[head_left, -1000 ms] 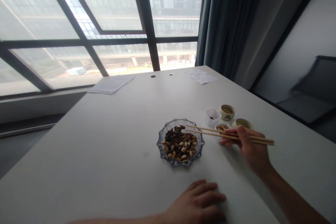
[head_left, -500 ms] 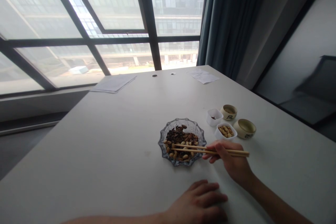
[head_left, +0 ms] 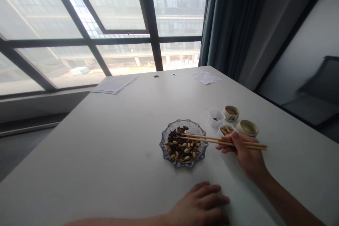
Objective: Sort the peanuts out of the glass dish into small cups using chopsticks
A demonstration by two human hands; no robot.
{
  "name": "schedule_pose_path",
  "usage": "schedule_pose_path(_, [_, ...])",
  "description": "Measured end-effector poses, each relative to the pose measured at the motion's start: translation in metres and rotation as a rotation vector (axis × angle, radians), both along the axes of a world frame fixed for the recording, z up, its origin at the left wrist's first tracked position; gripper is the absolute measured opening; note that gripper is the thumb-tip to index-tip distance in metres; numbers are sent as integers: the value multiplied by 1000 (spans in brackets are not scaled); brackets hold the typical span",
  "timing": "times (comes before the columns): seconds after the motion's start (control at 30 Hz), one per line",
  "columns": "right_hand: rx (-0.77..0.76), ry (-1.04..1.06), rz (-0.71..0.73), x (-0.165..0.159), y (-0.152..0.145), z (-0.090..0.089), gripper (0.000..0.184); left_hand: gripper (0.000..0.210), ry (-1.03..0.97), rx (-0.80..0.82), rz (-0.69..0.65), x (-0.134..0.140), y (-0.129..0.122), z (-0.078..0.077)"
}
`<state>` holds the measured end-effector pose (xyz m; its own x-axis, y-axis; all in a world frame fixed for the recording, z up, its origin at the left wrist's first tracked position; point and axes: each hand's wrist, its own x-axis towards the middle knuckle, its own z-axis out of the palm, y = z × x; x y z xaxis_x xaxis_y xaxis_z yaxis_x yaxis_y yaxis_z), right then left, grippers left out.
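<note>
In the head view, the right hand (head_left: 242, 152), right of center and low, grips a pair of chopsticks (head_left: 212, 138), their tips over the dark pieces (head_left: 174, 136) in the scalloped glass bowl (head_left: 195, 127). That bowl sits just below the center of the frame, with pale-shelled nuts (head_left: 186, 150) toward its lower edge. The left hand (head_left: 200, 203), at lower center, rests palm down on the counter (head_left: 111, 148), fingers loosely spread. Two white cups (head_left: 215, 123) and two ceramic cups (head_left: 231, 117) cluster right of center.
</note>
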<state>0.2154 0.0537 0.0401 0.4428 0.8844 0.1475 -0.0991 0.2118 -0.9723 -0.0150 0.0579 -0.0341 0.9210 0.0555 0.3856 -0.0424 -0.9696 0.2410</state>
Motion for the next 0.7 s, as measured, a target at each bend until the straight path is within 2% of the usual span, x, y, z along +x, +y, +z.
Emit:
schedule_pose_path(0.13, [-3, -37, 35, -3, 0, -2, 45, 24, -4, 0, 6, 0, 0, 0])
schedule_pose_path(0.37, [-13, -63, 185, -26, -1, -7, 41, 22, 10, -1, 5, 0, -1, 0])
schedule_pose_path(0.7, [-54, -8, 79, -24, -2, -3, 47, 25, 48, -5, -1, -1, 0, 1])
